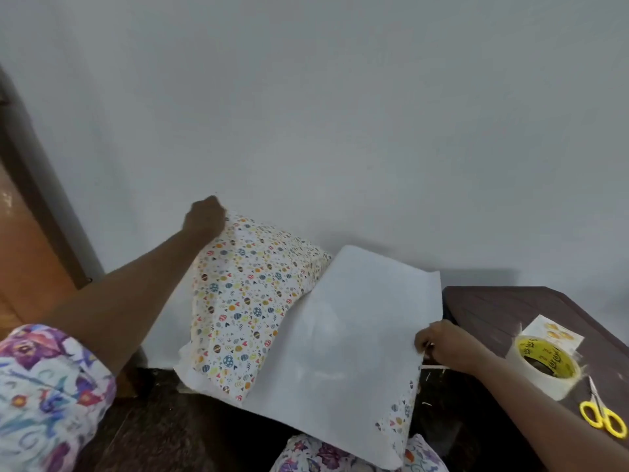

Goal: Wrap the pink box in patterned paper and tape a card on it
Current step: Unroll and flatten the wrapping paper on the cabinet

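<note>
A large sheet of patterned paper (238,301), white with small coloured eggs and hearts, is spread in the air in front of me. Its plain white back (340,335) faces up on the right half. My left hand (204,216) grips the far left corner, raised near the wall. My right hand (442,345) pinches the right edge beside the table. A small card (553,330) with yellow shapes lies on the dark table behind the tape roll. The pink box is not in sight.
A dark brown table (503,308) stands at the right with a roll of clear tape (541,366) on a yellow core and yellow-handled scissors (602,413). A pale wall (306,114) fills the back, a wooden door (27,240) the left. Dark stone floor (170,430) below.
</note>
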